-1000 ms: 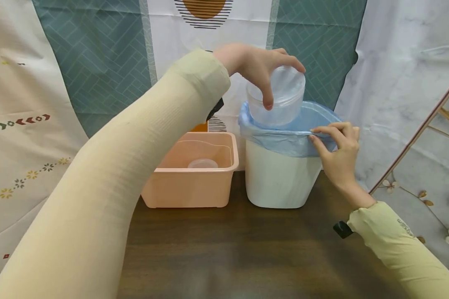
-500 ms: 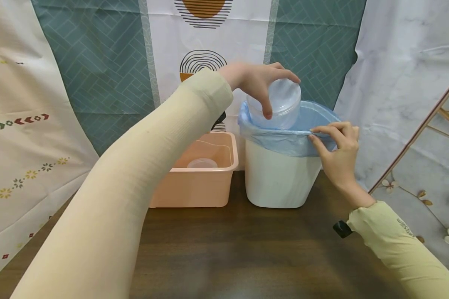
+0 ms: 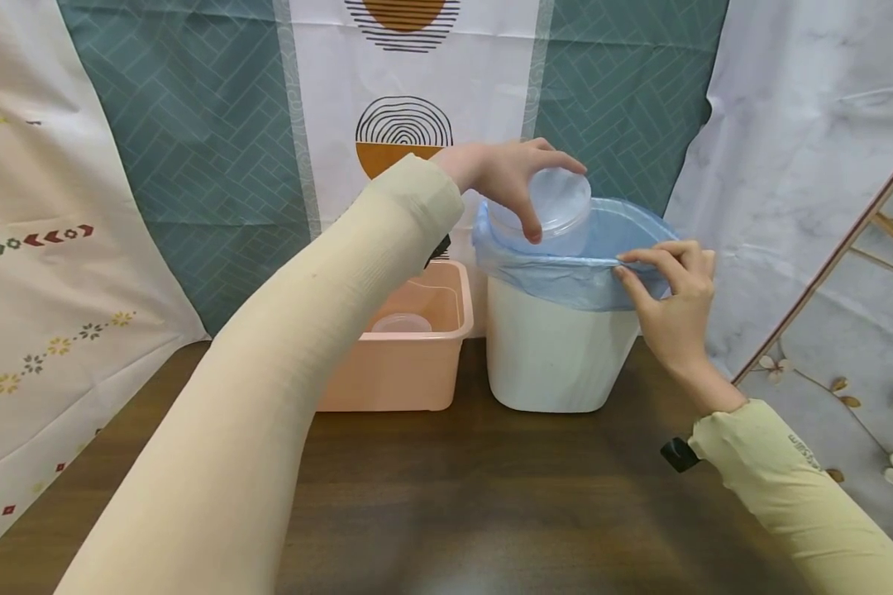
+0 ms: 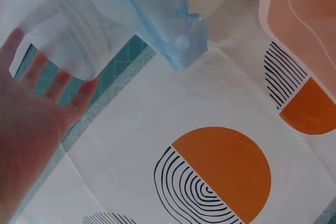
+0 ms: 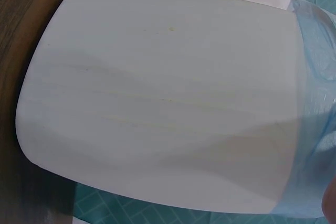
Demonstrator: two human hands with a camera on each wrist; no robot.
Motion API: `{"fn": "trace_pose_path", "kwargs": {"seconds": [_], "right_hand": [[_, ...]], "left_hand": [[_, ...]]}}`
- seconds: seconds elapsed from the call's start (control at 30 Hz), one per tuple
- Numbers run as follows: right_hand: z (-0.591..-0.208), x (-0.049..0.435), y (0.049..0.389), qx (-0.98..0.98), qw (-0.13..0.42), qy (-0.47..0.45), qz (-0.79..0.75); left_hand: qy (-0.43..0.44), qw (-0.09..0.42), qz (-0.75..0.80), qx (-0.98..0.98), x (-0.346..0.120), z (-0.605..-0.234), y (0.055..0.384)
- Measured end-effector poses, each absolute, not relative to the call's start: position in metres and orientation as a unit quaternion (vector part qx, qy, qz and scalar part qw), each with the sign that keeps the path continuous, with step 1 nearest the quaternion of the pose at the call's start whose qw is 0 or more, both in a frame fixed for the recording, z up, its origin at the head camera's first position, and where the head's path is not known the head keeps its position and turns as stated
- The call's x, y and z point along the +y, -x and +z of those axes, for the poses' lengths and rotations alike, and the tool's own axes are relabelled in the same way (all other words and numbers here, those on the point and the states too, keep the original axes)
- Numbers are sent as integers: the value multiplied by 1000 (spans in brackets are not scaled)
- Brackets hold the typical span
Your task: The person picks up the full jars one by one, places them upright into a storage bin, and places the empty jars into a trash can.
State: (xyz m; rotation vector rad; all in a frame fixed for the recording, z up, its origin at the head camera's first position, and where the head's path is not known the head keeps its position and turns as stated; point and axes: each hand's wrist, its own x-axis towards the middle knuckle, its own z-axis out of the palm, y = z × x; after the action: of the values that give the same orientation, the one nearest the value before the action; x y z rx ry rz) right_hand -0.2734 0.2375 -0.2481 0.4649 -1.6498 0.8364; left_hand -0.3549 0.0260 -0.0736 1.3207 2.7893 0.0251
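My left hand (image 3: 509, 178) grips a clear round plastic container (image 3: 561, 202) at the left of the bin's opening, thumb on the near side and fingers spread over the far side. The container's lower part dips inside the blue bag (image 3: 551, 281) that lines the white trash bin (image 3: 558, 355). In the left wrist view the fingers show through the container's clear wall (image 4: 68, 35). My right hand (image 3: 673, 302) pinches the bag's folded edge at the bin's front right rim, between thumb and index finger. Only a bit of a fingertip (image 5: 329, 203) shows in the right wrist view.
Left of the bin stands a peach plastic tub (image 3: 394, 372), partly behind my left sleeve, with a clear round item (image 3: 402, 323) inside. Both stand on a dark wooden table (image 3: 491, 496). Patterned cloth (image 3: 193, 124) hangs behind and at the sides.
My left hand has lowered the container and shifted slightly left, so it sits deeper in the bin's opening. My right hand keeps its pinch on the bag.
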Motion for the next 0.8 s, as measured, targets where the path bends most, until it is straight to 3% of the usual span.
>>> {"fn": "trace_pose_path", "kwargs": {"seconds": [0.5,0.8], "right_hand": [[-247,235,270,-708,578,-203,353],[-259,252,290,-709,580,-201,349]], "left_hand": [[-427,45,6,903,31,-91,358],[-427,49,1,903,31,-91,357]]}}
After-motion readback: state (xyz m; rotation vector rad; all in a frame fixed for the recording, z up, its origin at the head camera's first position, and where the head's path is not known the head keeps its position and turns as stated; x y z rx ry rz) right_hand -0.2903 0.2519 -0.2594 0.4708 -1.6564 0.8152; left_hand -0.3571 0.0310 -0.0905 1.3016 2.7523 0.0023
